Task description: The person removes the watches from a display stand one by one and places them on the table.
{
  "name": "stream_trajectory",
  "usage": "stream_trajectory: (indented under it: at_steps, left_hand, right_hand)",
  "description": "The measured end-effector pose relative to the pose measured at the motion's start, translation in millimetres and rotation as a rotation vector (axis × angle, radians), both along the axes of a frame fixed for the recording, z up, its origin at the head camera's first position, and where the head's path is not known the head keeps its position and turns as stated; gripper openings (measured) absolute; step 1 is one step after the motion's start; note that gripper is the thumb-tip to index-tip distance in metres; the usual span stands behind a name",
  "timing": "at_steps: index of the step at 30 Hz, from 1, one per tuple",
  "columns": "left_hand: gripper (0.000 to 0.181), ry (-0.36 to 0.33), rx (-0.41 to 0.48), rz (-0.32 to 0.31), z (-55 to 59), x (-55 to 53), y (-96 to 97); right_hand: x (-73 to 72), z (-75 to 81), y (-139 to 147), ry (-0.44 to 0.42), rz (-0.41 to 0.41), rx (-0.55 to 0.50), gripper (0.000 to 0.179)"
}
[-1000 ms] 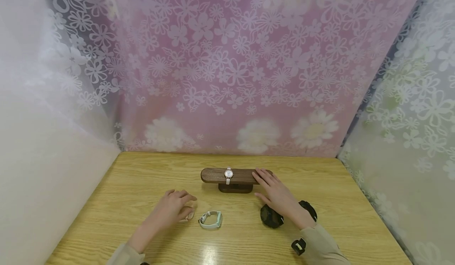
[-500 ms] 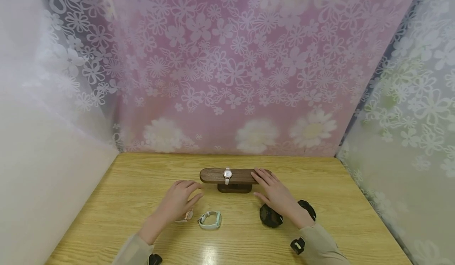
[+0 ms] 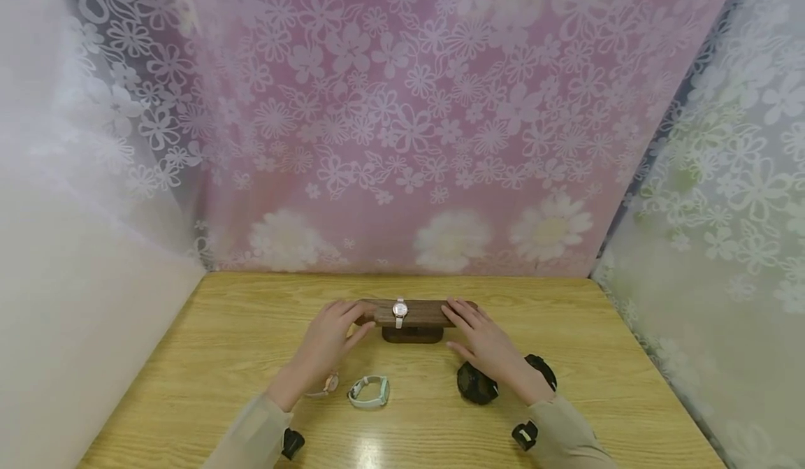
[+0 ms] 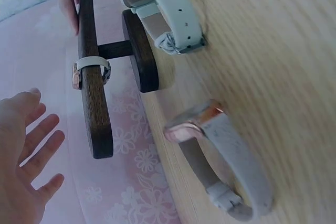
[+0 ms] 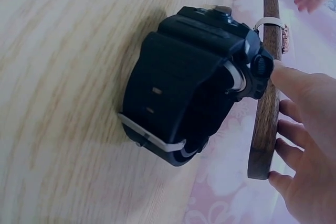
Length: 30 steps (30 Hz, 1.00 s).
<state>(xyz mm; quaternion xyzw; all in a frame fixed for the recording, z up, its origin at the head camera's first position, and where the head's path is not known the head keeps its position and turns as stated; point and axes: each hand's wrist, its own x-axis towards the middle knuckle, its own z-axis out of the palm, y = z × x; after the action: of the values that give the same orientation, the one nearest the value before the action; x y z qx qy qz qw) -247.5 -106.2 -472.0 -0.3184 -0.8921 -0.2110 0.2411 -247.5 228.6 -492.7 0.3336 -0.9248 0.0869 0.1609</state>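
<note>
A dark wooden watch stand [image 3: 421, 313] stands at the back of the table, with a small watch [image 3: 400, 309] on a pale strap around its bar, left of the middle. My right hand [image 3: 497, 354] rests its extended fingers on the bar's right part; in the right wrist view the fingertips touch the wood. My left hand [image 3: 325, 343] reaches toward the bar's left end, overlapping it in the head view. In the left wrist view that hand's fingers [image 4: 41, 148] are spread, with a gap to the bar and nothing between them.
A rose-gold watch with a pale strap [image 4: 236, 161] lies by my left forearm. Beside it sits a mint-green watch [image 3: 370, 392]. A bulky black watch [image 5: 178, 82] is under my right wrist, and another black watch [image 3: 541, 371] is to its right. Flowered cloth [image 3: 402, 140] hangs behind.
My left hand has moved away from the rose-gold watch, forward and right to the stand's left end. My right hand has stayed on the bar.
</note>
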Motion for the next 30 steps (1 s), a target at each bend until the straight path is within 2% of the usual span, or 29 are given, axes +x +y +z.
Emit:
stream_trajectory:
  at_steps: [6,15,21,25,30]
  left_hand:
    - [0.044,0.037,0.014,-0.018,0.7,-14.4,15.4]
    - [0.059,-0.041,-0.085,-0.015,-4.8,-33.1,34.8]
    - [0.064,-0.058,-0.135,-0.056,-5.4,-36.8,47.6]
    - [0.066,-0.102,-0.138,-0.095,-6.9,-37.5,53.2]
    - [0.067,-0.118,-0.153,-0.101,-11.0,-40.5,56.4]
  right_hand:
    - [0.6,1.4,-0.5,0.007,0.006,-0.005,0.073]
    - [0.2,0.4,-0.2,0.026,0.015,-0.006,0.072]
    - [0.4,-0.6,0.2,0.042,0.019,-0.007,0.073]
    - [1.1,-0.8,0.3,0.048,0.021,-0.01,0.073]
    - [1.6,-0.4,0.7,0.036,0.017,-0.007,0.073]
